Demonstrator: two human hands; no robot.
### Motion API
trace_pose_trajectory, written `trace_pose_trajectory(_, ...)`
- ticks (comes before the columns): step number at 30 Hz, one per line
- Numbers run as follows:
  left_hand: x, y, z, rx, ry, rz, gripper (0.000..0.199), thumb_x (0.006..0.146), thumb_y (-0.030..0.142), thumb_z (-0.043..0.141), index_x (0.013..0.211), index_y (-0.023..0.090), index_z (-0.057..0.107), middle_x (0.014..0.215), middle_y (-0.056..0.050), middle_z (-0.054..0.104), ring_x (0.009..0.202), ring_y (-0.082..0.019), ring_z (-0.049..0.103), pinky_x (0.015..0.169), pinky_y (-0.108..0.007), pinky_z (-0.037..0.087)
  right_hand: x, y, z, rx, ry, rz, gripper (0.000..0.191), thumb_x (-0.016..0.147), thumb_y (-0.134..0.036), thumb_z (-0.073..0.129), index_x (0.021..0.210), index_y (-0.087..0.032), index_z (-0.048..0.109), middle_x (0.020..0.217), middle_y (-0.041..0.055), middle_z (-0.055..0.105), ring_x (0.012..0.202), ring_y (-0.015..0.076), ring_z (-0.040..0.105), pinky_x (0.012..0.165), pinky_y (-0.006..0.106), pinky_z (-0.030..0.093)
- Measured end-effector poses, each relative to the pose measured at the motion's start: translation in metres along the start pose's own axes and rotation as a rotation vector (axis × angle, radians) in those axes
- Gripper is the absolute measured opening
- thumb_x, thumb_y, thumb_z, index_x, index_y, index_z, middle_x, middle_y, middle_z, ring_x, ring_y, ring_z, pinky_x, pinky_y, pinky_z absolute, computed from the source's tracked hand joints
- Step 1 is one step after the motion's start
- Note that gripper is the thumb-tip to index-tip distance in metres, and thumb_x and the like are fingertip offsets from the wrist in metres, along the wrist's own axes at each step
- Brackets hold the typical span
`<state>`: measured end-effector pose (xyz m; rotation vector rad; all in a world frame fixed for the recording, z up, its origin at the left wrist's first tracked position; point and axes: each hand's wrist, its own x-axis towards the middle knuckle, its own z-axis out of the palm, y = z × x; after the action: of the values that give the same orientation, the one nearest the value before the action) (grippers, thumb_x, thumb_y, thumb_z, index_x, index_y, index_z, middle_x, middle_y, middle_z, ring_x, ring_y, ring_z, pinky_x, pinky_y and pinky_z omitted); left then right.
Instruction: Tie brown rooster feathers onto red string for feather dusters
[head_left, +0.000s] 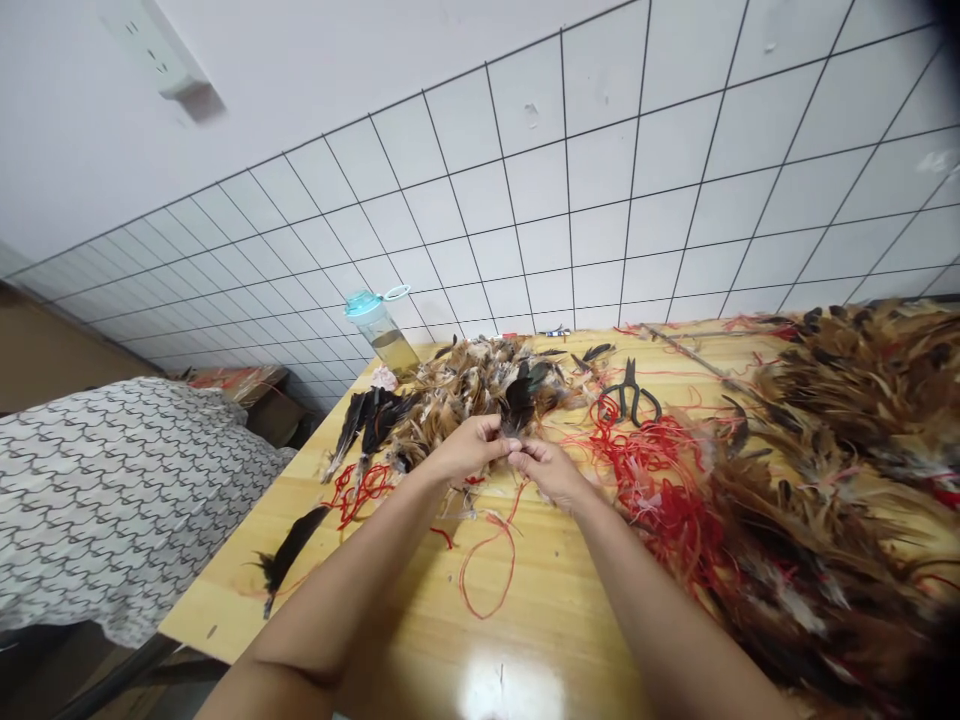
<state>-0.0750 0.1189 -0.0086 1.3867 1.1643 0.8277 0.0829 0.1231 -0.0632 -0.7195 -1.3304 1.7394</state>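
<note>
My left hand [480, 445] and my right hand [551, 468] meet over the middle of the wooden table. Pinched in my left hand are dark feathers [519, 398], their tips fanning upward and away from me. The fingertips of my right hand close at the base of the feathers, on a red string [516, 505] that hangs down and loops on the tabletop. Whether it is wound around the quills is hidden by the fingers. Just beyond my hands lies a pile of brown and pale feathers [450, 385].
Black-handled scissors [630, 395] lie beside tangled red string [667, 490] at the right. A large heap of brown feathers [847, 400] covers the right side. A bottle with a turquoise lid [386, 340] stands at the back left. Black feathers [296, 545] lie near the left edge.
</note>
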Motion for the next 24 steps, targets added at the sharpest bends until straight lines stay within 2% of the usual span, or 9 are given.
trace_pose_trajectory(4, 0.004, 0.002, 0.000, -0.058, -0.094, -0.035, 0.034, 0.066, 0.040, 0.080, 0.072, 0.013, 0.060, 0.056, 0.002, 0.056, 0.050, -0.007, 0.049, 0.052, -0.019, 0.038, -0.004, -0.004, -0.002, 0.014, -0.041, 0.027, 0.041, 0.067, -0.056, 0.072, 0.078, -0.017, 0.071, 0.061, -0.0018, 0.055, 0.055, 0.0085, 0.040, 0.051, 0.022, 0.031)
trace_pose_trajectory(9, 0.009, 0.008, 0.000, -0.096, -0.148, -0.064, 0.036, 0.063, 0.037, 0.083, 0.071, 0.012, 0.058, 0.055, 0.002, 0.057, 0.050, -0.006, 0.050, 0.053, -0.019, 0.040, -0.009, -0.009, -0.005, 0.049, -0.031, 0.098, 0.042, 0.068, -0.058, 0.071, 0.081, -0.018, 0.070, 0.063, -0.0026, 0.053, 0.050, 0.0070, 0.032, 0.044, 0.023, 0.022)
trace_pose_trajectory(13, 0.015, 0.015, 0.001, -0.078, -0.205, -0.061, 0.035, 0.066, 0.038, 0.081, 0.074, 0.012, 0.059, 0.059, 0.001, 0.061, 0.054, -0.009, 0.055, 0.059, -0.022, 0.044, -0.003, -0.004, -0.006, 0.083, 0.042, 0.013, 0.043, 0.064, -0.060, 0.073, 0.068, -0.017, 0.065, 0.067, -0.0013, 0.055, 0.055, 0.0078, 0.034, 0.049, 0.024, 0.024)
trace_pose_trajectory(17, 0.038, 0.037, -0.010, 0.060, -0.372, -0.070, 0.034, 0.067, 0.036, 0.080, 0.082, 0.012, 0.063, 0.070, -0.003, 0.066, 0.067, -0.014, 0.061, 0.069, -0.027, 0.049, 0.003, 0.002, -0.007, 0.182, 0.108, -0.017, 0.045, 0.062, -0.062, 0.073, 0.063, -0.019, 0.059, 0.063, -0.0021, 0.052, 0.058, 0.0097, 0.038, 0.053, 0.024, 0.026)
trace_pose_trajectory(19, 0.063, 0.051, -0.016, 0.169, -0.273, 0.025, 0.034, 0.066, 0.035, 0.079, 0.086, 0.013, 0.064, 0.076, -0.002, 0.066, 0.069, -0.012, 0.059, 0.068, -0.023, 0.046, 0.004, 0.004, -0.008, 0.218, 0.114, -0.003, 0.046, 0.063, -0.062, 0.072, 0.065, -0.019, 0.058, 0.062, -0.0022, 0.051, 0.058, 0.0098, 0.039, 0.053, 0.024, 0.025)
trace_pose_trajectory(21, 0.094, 0.060, -0.017, 0.350, -0.028, 0.129, 0.026, 0.071, 0.033, 0.073, 0.086, 0.013, 0.065, 0.076, -0.001, 0.065, 0.068, -0.010, 0.056, 0.066, -0.021, 0.043, 0.003, 0.004, -0.010, 0.244, 0.116, 0.000, 0.046, 0.064, -0.062, 0.072, 0.065, -0.018, 0.058, 0.063, -0.0020, 0.052, 0.057, 0.0098, 0.040, 0.053, 0.025, 0.026)
trace_pose_trajectory(23, 0.128, 0.062, -0.008, 0.583, 0.175, 0.122, 0.014, 0.076, 0.025, 0.066, 0.081, 0.012, 0.066, 0.073, -0.001, 0.064, 0.067, -0.011, 0.055, 0.065, -0.022, 0.042, 0.003, 0.003, -0.012, 0.269, 0.113, -0.007, 0.045, 0.064, -0.061, 0.072, 0.065, -0.018, 0.058, 0.062, -0.0020, 0.051, 0.057, 0.0098, 0.040, 0.053, 0.025, 0.026)
trace_pose_trajectory(24, 0.143, 0.060, -0.001, 0.618, 0.193, 0.107, 0.012, 0.076, 0.023, 0.065, 0.079, 0.011, 0.067, 0.074, -0.003, 0.065, 0.068, -0.012, 0.056, 0.065, -0.023, 0.043, 0.002, 0.002, -0.012, 0.284, 0.111, -0.013, 0.045, 0.064, -0.061, 0.073, 0.065, -0.018, 0.058, 0.062, -0.0020, 0.051, 0.056, 0.0097, 0.040, 0.053, 0.025, 0.026)
